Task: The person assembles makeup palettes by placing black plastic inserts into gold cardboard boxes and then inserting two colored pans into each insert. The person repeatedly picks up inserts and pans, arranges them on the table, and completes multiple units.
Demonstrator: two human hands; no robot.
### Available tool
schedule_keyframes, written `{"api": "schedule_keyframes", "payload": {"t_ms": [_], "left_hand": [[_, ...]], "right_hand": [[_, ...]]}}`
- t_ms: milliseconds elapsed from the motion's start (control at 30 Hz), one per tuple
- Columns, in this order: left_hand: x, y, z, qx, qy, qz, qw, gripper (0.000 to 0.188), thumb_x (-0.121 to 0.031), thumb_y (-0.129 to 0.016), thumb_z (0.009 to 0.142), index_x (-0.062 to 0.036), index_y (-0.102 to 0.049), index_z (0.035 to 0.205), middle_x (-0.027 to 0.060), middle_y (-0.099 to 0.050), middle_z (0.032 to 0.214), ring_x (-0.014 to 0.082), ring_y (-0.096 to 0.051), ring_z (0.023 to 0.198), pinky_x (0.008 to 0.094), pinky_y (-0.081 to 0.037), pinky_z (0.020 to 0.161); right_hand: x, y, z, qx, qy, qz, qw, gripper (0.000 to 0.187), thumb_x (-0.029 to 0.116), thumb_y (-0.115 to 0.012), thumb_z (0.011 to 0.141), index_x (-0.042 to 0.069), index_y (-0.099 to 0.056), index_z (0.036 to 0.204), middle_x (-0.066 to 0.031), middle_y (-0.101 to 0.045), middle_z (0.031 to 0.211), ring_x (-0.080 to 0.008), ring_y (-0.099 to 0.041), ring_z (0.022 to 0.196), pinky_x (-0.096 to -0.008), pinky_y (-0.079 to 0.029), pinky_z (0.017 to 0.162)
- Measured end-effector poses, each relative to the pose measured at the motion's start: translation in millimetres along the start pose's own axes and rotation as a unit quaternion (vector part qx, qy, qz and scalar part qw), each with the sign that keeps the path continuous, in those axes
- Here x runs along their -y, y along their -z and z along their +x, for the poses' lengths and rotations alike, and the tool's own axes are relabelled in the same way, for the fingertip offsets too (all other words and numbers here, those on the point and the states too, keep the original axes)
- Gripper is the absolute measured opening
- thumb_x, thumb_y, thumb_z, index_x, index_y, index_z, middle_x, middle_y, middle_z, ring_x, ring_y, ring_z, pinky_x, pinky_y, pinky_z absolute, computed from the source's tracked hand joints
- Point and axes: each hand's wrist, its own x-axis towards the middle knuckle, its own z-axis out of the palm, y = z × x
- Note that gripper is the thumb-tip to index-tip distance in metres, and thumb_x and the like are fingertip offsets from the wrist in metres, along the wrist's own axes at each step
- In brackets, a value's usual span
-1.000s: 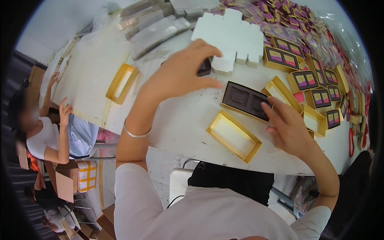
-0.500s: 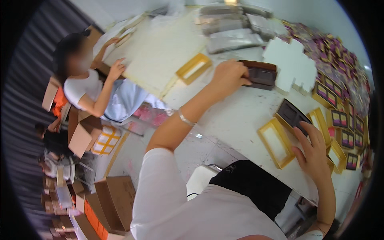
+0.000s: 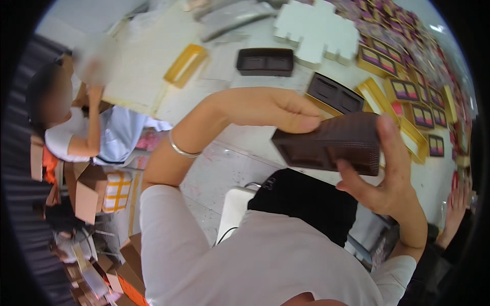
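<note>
A dark brown plastic tray (image 3: 332,145) with two compartments is raised over the near edge of the table, its hollows tilted toward me. Fine ridges run along its upper side; whether it is one tray or several nested together I cannot tell. My left hand (image 3: 280,109) grips its upper left edge, thumb in front and the other fingers hidden behind. At the right end, my right hand (image 3: 385,178) holds it between thumb and fingers. Beyond, a second brown tray (image 3: 265,62) lies on the table. Another brown insert (image 3: 335,93) sits at a yellow box frame, partly hidden by the held tray.
Yellow box frames (image 3: 376,99) and filled boxes (image 3: 406,91) crowd the right side, before a heap of purple-gold packets (image 3: 403,25). White folded cartons (image 3: 316,30) lie at the back. A lone yellow frame (image 3: 185,66) is far left, near a seated co-worker (image 3: 76,120). Another person's hand (image 3: 456,206) shows at right.
My left hand has left the far trays and come nearer, now on the raised brown tray. My right hand has moved from the yellow frames onto its right end. The view has shifted.
</note>
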Motion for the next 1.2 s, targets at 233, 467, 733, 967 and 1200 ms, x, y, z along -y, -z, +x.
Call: {"api": "schedule_keyframes", "payload": {"t_ms": [233,467,733,967,1200], "left_hand": [[12,15,27,-0.092,-0.069,0.203,0.972,0.038,-0.037,-0.047,0.096,-0.0029,-0.058,0.106,0.0034,-0.057,0.094,0.0087,-0.045,0.076,0.0238,-0.039,0.070],[40,-2,1,-0.161,-0.031,0.388,0.907,0.085,-0.028,-0.082,0.065,-0.0137,-0.038,0.137,0.0046,-0.035,0.129,0.0164,-0.045,0.088,0.0265,-0.042,0.070],[64,-23,14,-0.258,-0.019,0.304,0.917,0.080,-0.006,-0.079,0.065,-0.0115,-0.040,0.135,0.0058,-0.031,0.122,0.0172,-0.048,0.100,0.0271,-0.048,0.069],[60,-17,18,-0.233,0.031,0.270,0.934,0.077,0.000,-0.079,0.061,-0.0086,-0.045,0.130,0.0050,-0.034,0.120,0.0162,-0.049,0.099,0.0262,-0.049,0.073],[67,-14,16,-0.258,0.015,0.277,0.926,0.078,-0.004,-0.082,0.060,-0.0063,-0.045,0.128,0.0040,-0.038,0.117,0.0138,-0.050,0.095,0.0253,-0.048,0.071]], "right_hand": [[-18,20,-19,0.057,-0.026,0.043,0.997,0.047,0.008,-0.077,0.056,0.009,-0.063,0.101,-0.0129,-0.055,0.093,-0.0283,-0.054,0.075,-0.0362,-0.042,0.062],[-14,4,-46,0.093,-0.129,-0.028,0.987,0.051,0.016,-0.077,0.058,0.008,-0.060,0.105,-0.0109,-0.050,0.089,-0.0269,-0.052,0.079,-0.0353,-0.040,0.064],[-18,-28,-47,0.155,-0.096,-0.013,0.983,0.049,0.025,-0.071,0.069,0.006,-0.057,0.111,-0.0111,-0.048,0.095,-0.0265,-0.050,0.078,-0.0368,-0.042,0.071],[-39,-15,-44,0.205,0.044,0.026,0.977,0.031,0.015,-0.064,0.070,-0.002,-0.061,0.096,-0.0118,-0.049,0.095,-0.0218,-0.052,0.077,-0.0288,-0.046,0.069],[-32,-22,-34,0.302,0.079,-0.038,0.949,0.021,0.015,-0.060,0.073,-0.004,-0.062,0.083,-0.0106,-0.050,0.093,-0.0192,-0.050,0.084,-0.0275,-0.044,0.071]]}}
